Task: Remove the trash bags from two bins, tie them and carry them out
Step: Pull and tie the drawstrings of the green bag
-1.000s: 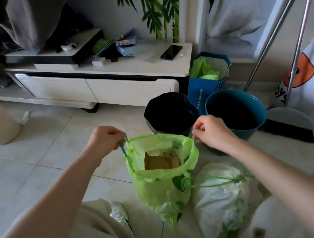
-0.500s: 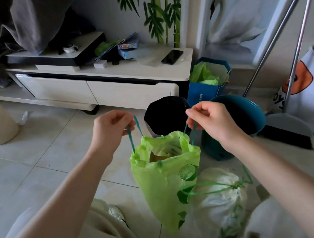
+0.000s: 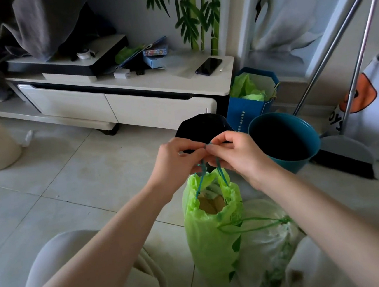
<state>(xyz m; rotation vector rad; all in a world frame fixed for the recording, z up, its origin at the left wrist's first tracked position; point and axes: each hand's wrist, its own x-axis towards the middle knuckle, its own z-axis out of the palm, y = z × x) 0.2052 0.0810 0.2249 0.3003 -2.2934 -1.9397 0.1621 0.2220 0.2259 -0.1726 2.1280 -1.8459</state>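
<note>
Both the left hand [image 3: 176,161] and right hand [image 3: 234,154] pinch the green bag's [image 3: 210,235] 2 drawstrings [image 3: 220,171]; a slipped cord could drop it, spilling the cardboard.

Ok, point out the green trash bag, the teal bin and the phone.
green trash bag [image 3: 209,242]: head view, front of its side.
teal bin [image 3: 312,150]: head view, right rim.
phone [image 3: 208,65]: head view, middle of its screen.

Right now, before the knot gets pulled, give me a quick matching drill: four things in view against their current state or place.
Things:
1. green bag
2. white bag
3. teal bin
4. phone

States:
A. on the cabinet top
B. drawstring pulled shut, on the floor
C. no liner showing
D. mouth partly open, held by its strings

Pairs: 1-D, 2-B, 3-C, 4-A
</note>
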